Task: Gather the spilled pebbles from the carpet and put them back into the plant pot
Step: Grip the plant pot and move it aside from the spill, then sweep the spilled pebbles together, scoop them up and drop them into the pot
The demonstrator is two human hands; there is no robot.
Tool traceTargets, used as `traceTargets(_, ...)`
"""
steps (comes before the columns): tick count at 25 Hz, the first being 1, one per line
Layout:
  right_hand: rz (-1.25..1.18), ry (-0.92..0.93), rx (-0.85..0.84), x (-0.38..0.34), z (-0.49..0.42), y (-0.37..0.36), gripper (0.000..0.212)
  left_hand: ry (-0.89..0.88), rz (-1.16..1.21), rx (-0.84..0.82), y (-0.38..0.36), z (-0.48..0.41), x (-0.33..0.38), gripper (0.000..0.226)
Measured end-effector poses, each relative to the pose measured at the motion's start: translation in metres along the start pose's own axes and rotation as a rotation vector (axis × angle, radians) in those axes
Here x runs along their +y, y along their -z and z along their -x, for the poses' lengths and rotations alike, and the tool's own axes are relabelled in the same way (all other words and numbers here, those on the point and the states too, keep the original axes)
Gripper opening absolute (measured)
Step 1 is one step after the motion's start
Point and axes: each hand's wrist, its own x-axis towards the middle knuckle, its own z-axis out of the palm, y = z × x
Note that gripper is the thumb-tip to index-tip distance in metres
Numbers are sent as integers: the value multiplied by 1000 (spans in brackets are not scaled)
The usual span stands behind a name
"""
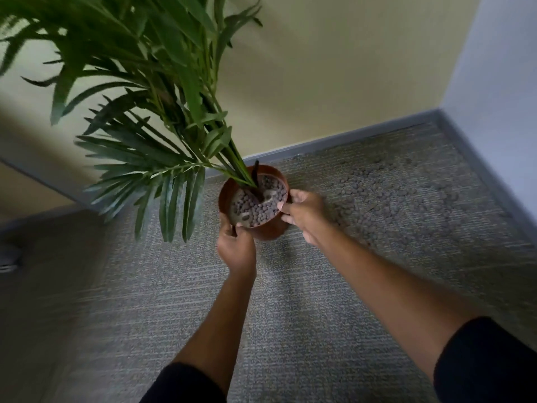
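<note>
A terracotta plant pot (271, 231) stands on the grey carpet (290, 315), tilted toward me, partly filled with brown pebbles. A tall green palm-like plant (162, 117) leans out of it to the upper left. My left hand (236, 248) grips the pot's near rim. My right hand (305, 213) holds the rim on the right side, fingers curled over the edge. Many spilled pebbles (401, 196) lie scattered on the carpet to the right of the pot, toward the corner.
A yellow wall (334, 68) with a grey baseboard (334, 141) runs behind the pot. A pale wall (499, 82) meets it at the right corner. A dark blurred object (10, 257) sits at the far left edge.
</note>
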Motion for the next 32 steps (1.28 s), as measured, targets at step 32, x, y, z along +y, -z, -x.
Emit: traceTargets(32,1257,-32,483,-21,41,361,103,-272,-830,-747,-140,65,-67,106)
